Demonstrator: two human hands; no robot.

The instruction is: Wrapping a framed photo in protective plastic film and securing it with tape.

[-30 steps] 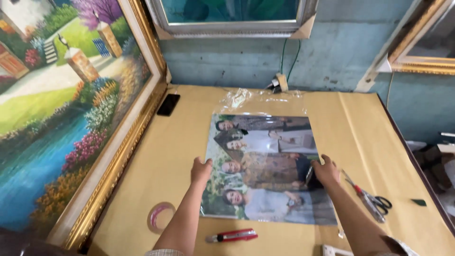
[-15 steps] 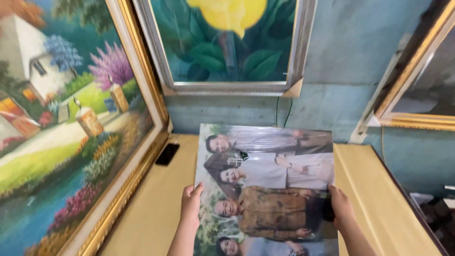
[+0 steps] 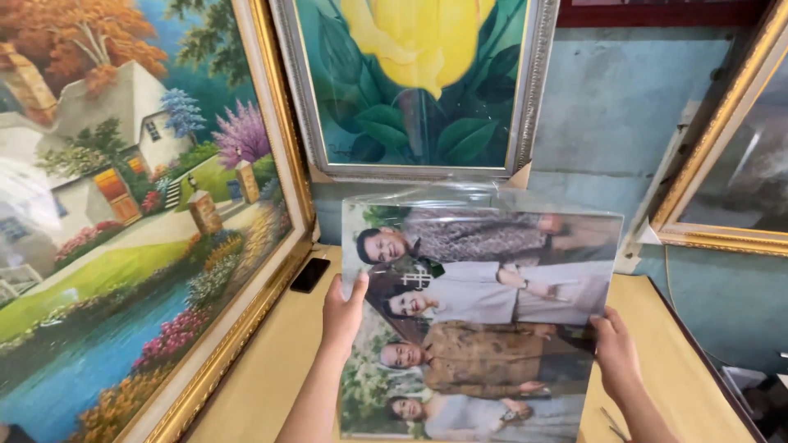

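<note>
Holding photo print (image 3: 484, 312) | left hand (image 3: 343, 310) | right hand (image 3: 617, 354) | upright

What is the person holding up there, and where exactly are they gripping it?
A large printed group photograph in a clear plastic cover, lifted off the table. The left hand grips its left edge, the right hand its right edge, both about halfway up.

left: we have the landscape painting (image 3: 123, 221) leaning beside the phone (image 3: 309, 275) on the worktop (image 3: 271, 369).
middle: our photo print (image 3: 476, 320) stands before the flower painting (image 3: 410, 82).
right: a framed picture (image 3: 730, 164).
</note>
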